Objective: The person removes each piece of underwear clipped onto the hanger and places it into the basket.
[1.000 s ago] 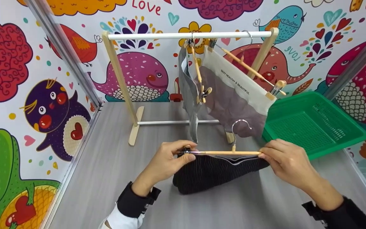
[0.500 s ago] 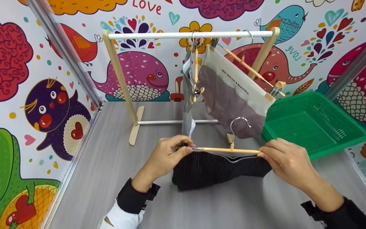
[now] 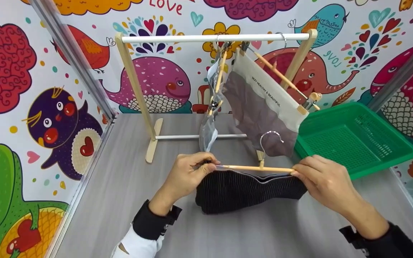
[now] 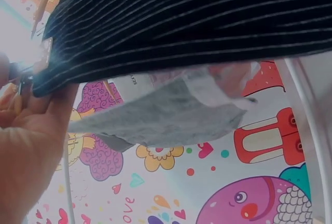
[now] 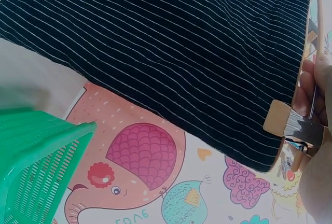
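A wooden clip hanger (image 3: 244,167) with a metal hook is held level, and black cloth with thin white stripes (image 3: 246,193) hangs from it. The left hand (image 3: 186,175) pinches the hanger's left end at its clip. At the other end, the right hand (image 3: 323,179) grips the bar. In the right wrist view a clip (image 5: 277,117) bites the edge of the striped cloth (image 5: 171,53), beside the right hand (image 5: 316,167). The left wrist view has the left hand (image 4: 31,141) at the cloth's (image 4: 171,22) other corner.
Behind the hands stands a rack with a white top rod (image 3: 177,38). From it hang a grey garment (image 3: 208,130) and a white and mauve garment (image 3: 264,104) on clip hangers. A green basket (image 3: 382,161) sits on the right.
The left hand and the hanger's left end have risen slightly, with the striped cloth. On the rack, the grey garment has swung and turned. The right hand has barely moved.
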A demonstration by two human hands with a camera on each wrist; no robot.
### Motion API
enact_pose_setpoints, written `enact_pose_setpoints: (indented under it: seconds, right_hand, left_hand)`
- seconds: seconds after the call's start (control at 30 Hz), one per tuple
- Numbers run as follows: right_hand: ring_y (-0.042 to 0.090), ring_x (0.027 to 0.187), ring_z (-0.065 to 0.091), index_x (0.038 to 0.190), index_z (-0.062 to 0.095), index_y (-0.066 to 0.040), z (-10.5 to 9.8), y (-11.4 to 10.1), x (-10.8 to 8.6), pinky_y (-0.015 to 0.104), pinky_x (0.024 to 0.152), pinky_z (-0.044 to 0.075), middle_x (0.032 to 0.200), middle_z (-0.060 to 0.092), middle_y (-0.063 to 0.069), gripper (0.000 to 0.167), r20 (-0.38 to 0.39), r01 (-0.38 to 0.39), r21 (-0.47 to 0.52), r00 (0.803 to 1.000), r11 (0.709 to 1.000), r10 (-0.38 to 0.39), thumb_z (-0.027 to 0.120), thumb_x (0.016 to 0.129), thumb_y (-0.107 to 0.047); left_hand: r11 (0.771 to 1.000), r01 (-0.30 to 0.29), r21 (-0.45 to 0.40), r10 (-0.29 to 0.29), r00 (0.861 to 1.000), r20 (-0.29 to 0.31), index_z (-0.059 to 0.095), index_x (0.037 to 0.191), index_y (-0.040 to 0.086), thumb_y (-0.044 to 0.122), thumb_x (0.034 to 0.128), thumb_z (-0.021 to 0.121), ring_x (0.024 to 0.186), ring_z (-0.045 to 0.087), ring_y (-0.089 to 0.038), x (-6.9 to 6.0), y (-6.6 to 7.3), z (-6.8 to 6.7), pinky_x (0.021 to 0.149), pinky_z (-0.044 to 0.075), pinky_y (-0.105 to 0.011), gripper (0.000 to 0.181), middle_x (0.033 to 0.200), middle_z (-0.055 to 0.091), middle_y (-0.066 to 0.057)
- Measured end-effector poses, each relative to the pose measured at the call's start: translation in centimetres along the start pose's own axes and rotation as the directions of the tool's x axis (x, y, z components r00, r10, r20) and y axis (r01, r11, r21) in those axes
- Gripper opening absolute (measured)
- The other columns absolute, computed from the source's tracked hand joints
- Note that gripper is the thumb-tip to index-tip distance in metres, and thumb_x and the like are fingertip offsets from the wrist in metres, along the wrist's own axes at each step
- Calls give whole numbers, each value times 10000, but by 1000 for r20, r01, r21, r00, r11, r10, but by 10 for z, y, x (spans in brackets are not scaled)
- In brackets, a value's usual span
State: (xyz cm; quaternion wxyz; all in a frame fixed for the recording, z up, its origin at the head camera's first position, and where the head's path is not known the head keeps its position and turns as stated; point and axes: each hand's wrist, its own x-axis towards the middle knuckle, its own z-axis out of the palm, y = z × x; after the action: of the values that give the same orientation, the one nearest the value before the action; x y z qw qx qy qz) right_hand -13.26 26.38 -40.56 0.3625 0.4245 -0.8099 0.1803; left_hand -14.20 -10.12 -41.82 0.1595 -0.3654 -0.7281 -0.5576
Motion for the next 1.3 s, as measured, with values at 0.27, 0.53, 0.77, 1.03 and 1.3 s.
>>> enact_pose_setpoints:
  seconds: [0.27,0.53,0.77,1.03,1.3]
  right_hand:
    - [154,668,568,875,759,-47,1,-1,1,279,532,482,805,661,0,407,-7,18,0,1000,1000,-18,553,1107,-310]
    - [154,658,561,873,762,-44,1,0,2,284,524,470,801,662,-2,409,-21,13,-1,1000,1000,-13,559,1104,-314]
    - [151,658,561,877,766,-45,0,-1,2,283,522,463,804,666,-7,399,-36,13,10,999,1000,-12,565,1102,-306]
    - [151,648,545,875,765,-35,-2,-3,1,274,519,450,800,656,0,413,-29,27,-6,999,1000,-27,553,1107,-302]
    - [147,634,521,860,761,-54,0,-8,3,270,508,437,787,633,-3,410,-19,53,-28,998,998,-53,549,1108,-303]
  left_hand:
    - [999,-23,-48,22,999,-24,748,987,-24,-59,905,759,792,695,-123,1,-2,0,690,597,-263,89,902,767,-121]
    - [993,-11,-119,7,1000,-30,727,1035,-67,-107,899,738,807,713,-133,-3,-3,2,652,612,-308,142,905,757,-165]
    - [998,-14,-63,11,999,-37,731,1102,-32,-51,831,826,838,747,-198,-1,-1,6,708,629,-366,288,950,772,-124]
    - [973,-149,175,152,988,-4,757,1057,29,66,783,908,773,685,-159,10,7,9,677,576,-274,316,941,756,-48]
    - [876,-261,405,259,964,62,799,981,92,228,766,948,853,740,-140,15,11,13,757,607,-289,295,932,780,-2]
